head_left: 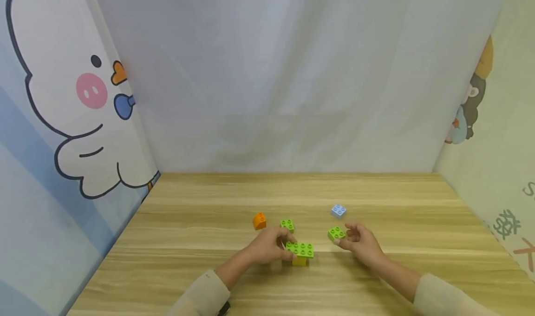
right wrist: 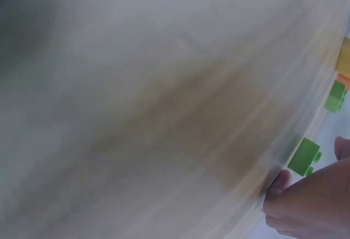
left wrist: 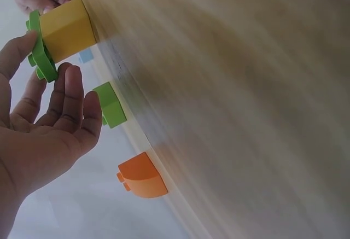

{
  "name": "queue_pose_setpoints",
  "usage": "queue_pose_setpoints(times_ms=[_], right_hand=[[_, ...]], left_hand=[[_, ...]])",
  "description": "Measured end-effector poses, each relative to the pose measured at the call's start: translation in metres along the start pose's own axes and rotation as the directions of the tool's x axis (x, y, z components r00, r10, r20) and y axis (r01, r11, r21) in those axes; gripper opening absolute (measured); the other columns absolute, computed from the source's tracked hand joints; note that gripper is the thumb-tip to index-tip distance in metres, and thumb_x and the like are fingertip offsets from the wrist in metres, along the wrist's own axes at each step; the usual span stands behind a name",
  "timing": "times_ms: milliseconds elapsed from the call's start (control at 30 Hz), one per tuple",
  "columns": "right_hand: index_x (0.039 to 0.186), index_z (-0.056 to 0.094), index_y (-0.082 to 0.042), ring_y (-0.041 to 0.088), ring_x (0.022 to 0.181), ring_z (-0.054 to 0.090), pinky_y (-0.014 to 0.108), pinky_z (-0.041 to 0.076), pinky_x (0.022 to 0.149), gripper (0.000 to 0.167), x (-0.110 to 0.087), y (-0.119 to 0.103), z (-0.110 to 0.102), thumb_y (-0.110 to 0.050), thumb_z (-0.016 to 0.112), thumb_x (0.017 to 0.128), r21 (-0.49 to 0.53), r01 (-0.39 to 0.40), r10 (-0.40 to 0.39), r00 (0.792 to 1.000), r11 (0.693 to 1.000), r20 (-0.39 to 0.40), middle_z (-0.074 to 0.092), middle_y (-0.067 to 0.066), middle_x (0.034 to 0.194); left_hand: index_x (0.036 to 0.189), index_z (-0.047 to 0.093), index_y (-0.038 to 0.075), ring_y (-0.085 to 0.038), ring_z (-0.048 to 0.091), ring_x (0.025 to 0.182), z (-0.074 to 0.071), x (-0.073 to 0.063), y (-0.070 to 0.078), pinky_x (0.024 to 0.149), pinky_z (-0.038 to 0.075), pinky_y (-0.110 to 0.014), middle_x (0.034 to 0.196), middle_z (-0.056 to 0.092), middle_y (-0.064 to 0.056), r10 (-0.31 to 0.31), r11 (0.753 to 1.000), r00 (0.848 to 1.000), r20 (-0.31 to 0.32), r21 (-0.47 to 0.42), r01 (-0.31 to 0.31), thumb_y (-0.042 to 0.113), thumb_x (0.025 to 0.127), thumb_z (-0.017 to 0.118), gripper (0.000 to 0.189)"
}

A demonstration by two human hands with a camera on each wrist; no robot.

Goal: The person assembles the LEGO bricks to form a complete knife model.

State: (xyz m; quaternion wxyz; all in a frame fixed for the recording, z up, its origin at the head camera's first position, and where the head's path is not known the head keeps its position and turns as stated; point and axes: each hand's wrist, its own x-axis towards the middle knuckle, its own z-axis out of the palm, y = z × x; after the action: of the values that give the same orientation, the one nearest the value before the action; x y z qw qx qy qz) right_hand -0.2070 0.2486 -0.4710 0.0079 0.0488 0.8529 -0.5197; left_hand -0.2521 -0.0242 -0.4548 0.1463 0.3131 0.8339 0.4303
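Note:
A long bright green building brick plate (head_left: 304,249) sits on top of a yellow block (head_left: 299,261) on the table. My left hand (head_left: 269,246) pinches that plate at its left end, the thumb on the near side and fingertips on the far side. Just right of it, my right hand (head_left: 364,247) is beside a small green brick (head_left: 336,233), with the thumb at the brick's near edge and the other fingers apart from it. In the right wrist view the same green brick (right wrist: 304,157) stands between the thumb and fingers, and a gap shows around it.
Behind the left hand stand another small green brick (head_left: 287,225) and an orange curved brick (head_left: 259,221). A light blue brick (head_left: 338,211) lies beyond the right hand. The wooden table (head_left: 188,227) ends at a pale curtain (head_left: 271,74), with printed panels on both sides.

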Motion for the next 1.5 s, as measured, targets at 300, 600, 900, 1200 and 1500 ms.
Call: queue_pose_setpoints(times_ms=[300,600,900,1200,1500], right_hand=[[0.122,0.047,0.011,0.03,0.097,0.051,0.04,0.046,0.079,0.059,0.007,0.0,0.002,-0.015,0.076,0.077,-0.054,-0.006,0.005,1.0,0.999,-0.021,0.053,0.018,0.105],[0.12,0.049,0.009,0.03,0.094,0.051,0.041,0.045,0.077,0.058,0.013,0.002,0.01,-0.011,0.077,0.074,-0.12,-0.001,-0.001,1.0,0.993,-0.024,0.053,0.018,0.102],[0.118,0.05,0.01,0.029,0.091,0.053,0.04,0.047,0.076,0.051,0.011,-0.001,0.012,-0.007,0.074,0.077,-0.15,-0.017,0.014,1.0,0.989,-0.026,0.055,0.017,0.101],[0.119,0.049,0.01,0.036,0.102,0.05,0.046,0.044,0.083,0.046,0.007,-0.008,0.01,-0.006,0.069,0.081,-0.111,-0.024,0.025,1.0,0.994,0.007,0.053,0.021,0.108],[0.119,0.049,0.009,0.035,0.102,0.05,0.045,0.044,0.084,0.048,0.005,-0.011,0.011,-0.006,0.071,0.079,-0.059,-0.021,0.022,1.0,0.998,0.016,0.052,0.02,0.108]], left_hand=[[0.096,0.067,0.011,-0.011,0.055,0.078,0.0,0.004,-0.003,0.069,0.046,-0.024,0.084,0.059,0.009,-0.01,1.0,1.0,0.004,0.019,0.01,0.014,0.072,0.081,0.027],[0.096,0.068,0.009,-0.008,0.054,0.074,-0.001,0.002,-0.003,0.066,0.046,-0.024,0.082,0.061,0.008,0.0,1.0,1.0,0.0,0.027,0.0,0.014,0.072,0.081,0.028],[0.096,0.068,0.009,-0.009,0.054,0.075,0.001,0.001,-0.003,0.066,0.046,-0.024,0.082,0.06,0.007,0.002,0.999,1.0,0.001,0.032,-0.002,0.015,0.071,0.081,0.029],[0.098,0.068,0.01,-0.007,0.054,0.075,0.001,0.002,-0.006,0.067,0.046,-0.023,0.082,0.06,0.009,-0.002,0.999,1.0,0.01,0.041,0.001,0.015,0.073,0.08,0.029],[0.101,0.068,0.007,-0.007,0.054,0.074,0.002,-0.002,-0.003,0.064,0.047,-0.021,0.085,0.059,0.007,0.028,0.996,1.0,-0.011,0.083,-0.027,0.014,0.072,0.079,0.032]])
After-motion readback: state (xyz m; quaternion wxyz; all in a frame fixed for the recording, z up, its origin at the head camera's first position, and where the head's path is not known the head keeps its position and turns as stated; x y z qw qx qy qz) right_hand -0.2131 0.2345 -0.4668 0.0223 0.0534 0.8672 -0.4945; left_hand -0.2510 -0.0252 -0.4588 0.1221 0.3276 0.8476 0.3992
